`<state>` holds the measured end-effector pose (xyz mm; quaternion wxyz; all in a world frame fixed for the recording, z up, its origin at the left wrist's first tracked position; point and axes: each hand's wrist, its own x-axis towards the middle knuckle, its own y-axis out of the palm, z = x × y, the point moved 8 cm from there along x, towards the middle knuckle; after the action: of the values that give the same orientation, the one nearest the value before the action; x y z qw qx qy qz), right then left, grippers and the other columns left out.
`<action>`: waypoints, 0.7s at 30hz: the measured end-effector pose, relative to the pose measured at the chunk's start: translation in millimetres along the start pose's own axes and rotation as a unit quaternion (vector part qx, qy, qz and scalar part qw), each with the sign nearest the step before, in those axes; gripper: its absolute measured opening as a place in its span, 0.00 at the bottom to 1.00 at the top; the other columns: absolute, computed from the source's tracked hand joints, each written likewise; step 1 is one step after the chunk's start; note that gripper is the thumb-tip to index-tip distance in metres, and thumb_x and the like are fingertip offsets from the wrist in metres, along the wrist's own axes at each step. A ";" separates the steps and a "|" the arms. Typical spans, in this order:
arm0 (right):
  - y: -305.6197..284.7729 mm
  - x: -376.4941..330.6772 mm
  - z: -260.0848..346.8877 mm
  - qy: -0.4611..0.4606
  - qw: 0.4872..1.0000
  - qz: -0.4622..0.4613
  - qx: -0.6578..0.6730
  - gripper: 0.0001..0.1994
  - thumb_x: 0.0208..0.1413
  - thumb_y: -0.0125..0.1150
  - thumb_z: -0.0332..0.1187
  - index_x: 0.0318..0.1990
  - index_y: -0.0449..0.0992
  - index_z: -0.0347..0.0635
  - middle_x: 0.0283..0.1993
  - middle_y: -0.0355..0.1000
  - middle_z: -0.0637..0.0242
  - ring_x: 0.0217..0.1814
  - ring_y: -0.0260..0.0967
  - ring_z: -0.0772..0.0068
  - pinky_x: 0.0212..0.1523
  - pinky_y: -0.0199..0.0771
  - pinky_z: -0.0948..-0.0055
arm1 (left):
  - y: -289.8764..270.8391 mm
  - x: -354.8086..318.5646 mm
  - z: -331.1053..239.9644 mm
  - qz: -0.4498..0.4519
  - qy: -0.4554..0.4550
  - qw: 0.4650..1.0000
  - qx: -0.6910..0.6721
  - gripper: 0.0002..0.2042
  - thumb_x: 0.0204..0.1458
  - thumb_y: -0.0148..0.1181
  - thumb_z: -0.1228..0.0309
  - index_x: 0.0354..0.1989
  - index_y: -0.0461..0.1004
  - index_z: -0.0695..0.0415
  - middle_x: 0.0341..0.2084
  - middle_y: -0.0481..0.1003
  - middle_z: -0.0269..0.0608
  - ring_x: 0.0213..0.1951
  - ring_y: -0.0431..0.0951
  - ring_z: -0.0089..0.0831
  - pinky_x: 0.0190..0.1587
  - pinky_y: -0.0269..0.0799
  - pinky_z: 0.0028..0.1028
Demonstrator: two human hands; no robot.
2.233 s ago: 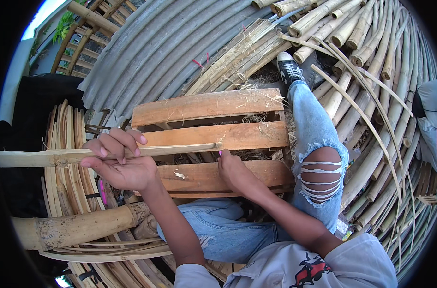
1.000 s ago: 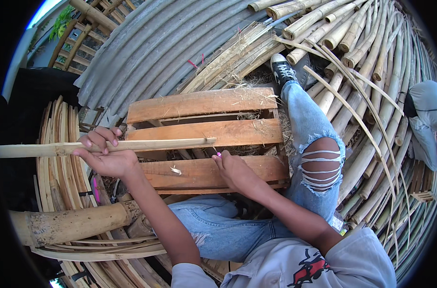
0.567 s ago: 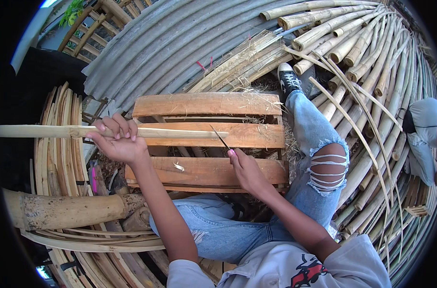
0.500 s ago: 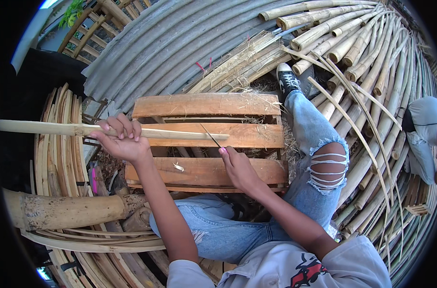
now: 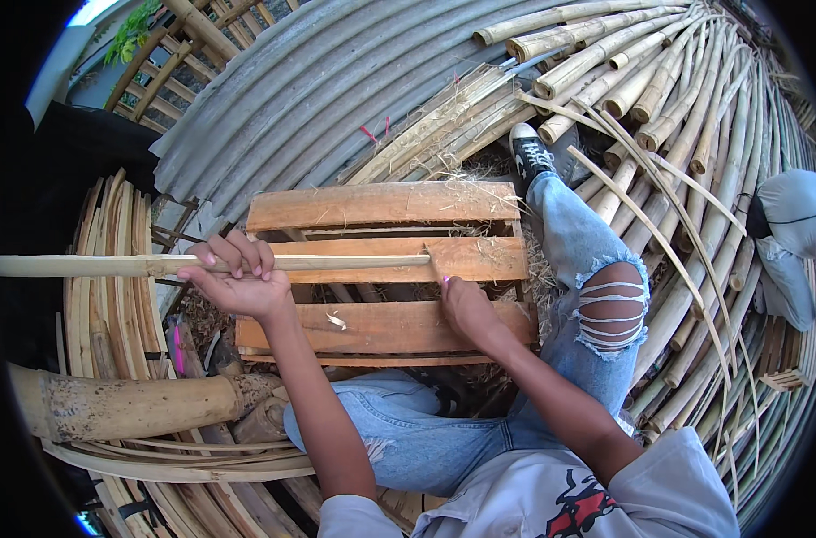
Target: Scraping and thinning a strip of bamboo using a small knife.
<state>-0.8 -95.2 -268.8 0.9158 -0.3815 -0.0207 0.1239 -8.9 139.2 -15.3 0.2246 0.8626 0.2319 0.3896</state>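
A long pale bamboo strip point(image 5: 354, 262) lies crosswise over a slatted wooden bench point(image 5: 336, 316) and runs out past the left side of the picture. My left hand point(image 5: 239, 273), palm turned up, has its fingers wrapped around the strip just left of the bench. My right hand point(image 5: 469, 308) is closed around the handle of a knife point(image 5: 432, 258), most of the handle hidden in the fist. The thin blade points up and away, at the strip's right end; whether it touches cannot be made out. A small curled shaving point(image 5: 337, 321) rests on the near slat.
Bamboo poles point(image 5: 641, 99) are heaped on the right, with loose thin strips across them. Corrugated sheeting point(image 5: 273, 108) spreads behind the bench. Split strips point(image 5: 112, 296) stand stacked at left, near a thick bamboo pole point(image 5: 139, 403). Another person's leg point(image 5: 789, 242) shows at far right.
The knife has moved right to the strip's end and its blade has swung more upright. The strip sits slightly lower in view and turned, showing a narrower side.
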 end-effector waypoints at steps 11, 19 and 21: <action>-35.5 -18.3 12.3 0.056 0.993 0.067 0.079 0.21 0.62 0.38 0.40 0.29 0.69 0.28 0.26 0.68 0.37 0.33 0.66 0.36 0.35 0.64 0.46 | -1.3 1.7 -2.6 -0.021 -0.002 0.999 0.030 0.20 0.57 0.41 0.47 0.23 0.57 0.50 0.10 0.48 0.27 0.11 0.46 0.17 0.07 0.41 0.16; -27.8 -76.9 -6.8 0.171 0.897 0.189 0.361 0.21 0.62 0.41 0.45 0.30 0.63 0.32 0.20 0.60 0.52 0.21 0.58 0.50 0.28 0.61 0.61 | 13.3 -27.1 -5.9 0.010 -0.034 0.999 0.006 0.19 0.59 0.37 0.49 0.24 0.58 0.50 0.10 0.47 0.27 0.10 0.44 0.17 0.07 0.38 0.16; -32.6 -89.3 -4.8 0.153 0.913 0.195 0.325 0.19 0.62 0.42 0.44 0.31 0.62 0.32 0.20 0.61 0.51 0.21 0.59 0.53 0.27 0.60 0.61 | 9.8 -45.5 -5.5 0.014 -0.061 0.998 -0.025 0.21 0.58 0.36 0.47 0.23 0.57 0.50 0.09 0.47 0.27 0.10 0.43 0.18 0.07 0.38 0.17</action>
<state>-79.8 -142.3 -244.2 0.9389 -0.0738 0.2354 0.2400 -37.7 106.5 -32.3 0.2539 0.8823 0.1956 0.3448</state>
